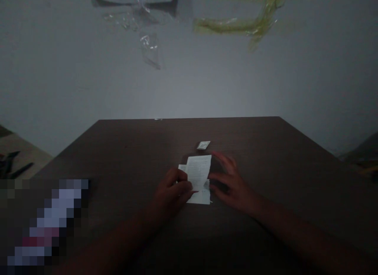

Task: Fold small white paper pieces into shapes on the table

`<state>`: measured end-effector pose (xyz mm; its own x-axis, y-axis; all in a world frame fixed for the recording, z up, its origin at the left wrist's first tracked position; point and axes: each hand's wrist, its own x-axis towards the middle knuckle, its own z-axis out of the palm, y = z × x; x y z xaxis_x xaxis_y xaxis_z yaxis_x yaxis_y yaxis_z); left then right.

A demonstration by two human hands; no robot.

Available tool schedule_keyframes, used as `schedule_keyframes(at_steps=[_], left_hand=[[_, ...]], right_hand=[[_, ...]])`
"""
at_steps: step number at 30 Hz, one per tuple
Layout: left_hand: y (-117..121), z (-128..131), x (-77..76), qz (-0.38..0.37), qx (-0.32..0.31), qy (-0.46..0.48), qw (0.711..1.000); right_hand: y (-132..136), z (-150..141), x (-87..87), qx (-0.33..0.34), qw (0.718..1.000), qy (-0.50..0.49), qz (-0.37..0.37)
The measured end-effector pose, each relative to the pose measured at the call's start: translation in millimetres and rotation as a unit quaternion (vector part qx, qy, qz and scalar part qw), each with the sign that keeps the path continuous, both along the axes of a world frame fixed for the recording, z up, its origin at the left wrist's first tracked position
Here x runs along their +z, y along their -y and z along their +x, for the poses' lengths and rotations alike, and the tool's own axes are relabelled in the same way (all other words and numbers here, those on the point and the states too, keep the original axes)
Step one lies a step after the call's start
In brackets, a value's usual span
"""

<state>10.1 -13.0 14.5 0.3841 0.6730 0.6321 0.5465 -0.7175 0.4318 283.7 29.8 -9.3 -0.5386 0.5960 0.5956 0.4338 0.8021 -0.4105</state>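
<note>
A creased sheet of printed paper (199, 169) lies partly folded on the dark table, between my two hands. My left hand (175, 187) is closed on its left edge, fingers curled over the paper. On the other side, my right hand (228, 180) has its fingers spread, the fingertips near or touching the sheet's right edge. The lower part of the paper shows a fold or gap below the printed text. Just beyond it lies a small folded white paper piece (203, 145), apart from both hands.
The brown wooden table (141, 141) ends against a pale wall (189, 86) with strips of clear and yellowish tape (227, 26). A pixelated, blurred object (56, 216) lies at the left front. Dark items (13, 164) sit beyond the table's left side.
</note>
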Motion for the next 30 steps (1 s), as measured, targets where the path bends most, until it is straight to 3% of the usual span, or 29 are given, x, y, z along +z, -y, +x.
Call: schedule_keyframes(at_steps=[4,10,16,21,24,28,30], left_hand=[[-4.1,-0.7,-2.8,-0.006,0.009,0.0,1.0],[-9.5,-1.4,-11.8,-0.043,0.009,-0.048,0.998],[-17.0,-3.1,-35.5,-0.081,0.077,-0.098,0.989],[-13.7,0.0,-34.7,-0.125,0.083,-0.205,0.967],[-13.4,3.5,-29.1,-0.11,0.062,-0.263,0.956],[-17.8,2.1,-28.3,-0.085,-0.016,-0.309,0.947],[-21.6,-2.5,-32.8,-0.077,0.0,-0.312,0.947]], right_hand=[[5.9,1.3,10.8,0.027,0.995,0.034,0.091],[7.4,-4.4,18.2,0.097,0.989,0.086,0.077],[-2.3,0.5,17.1,0.011,0.994,0.065,0.088],[-9.2,7.2,9.0,-0.071,0.996,0.037,0.029],[-12.4,6.3,3.0,-0.101,0.994,0.021,-0.019],[-19.1,4.6,-2.0,-0.088,0.994,0.061,-0.015],[-22.1,4.8,-3.3,-0.096,0.991,0.088,-0.023]])
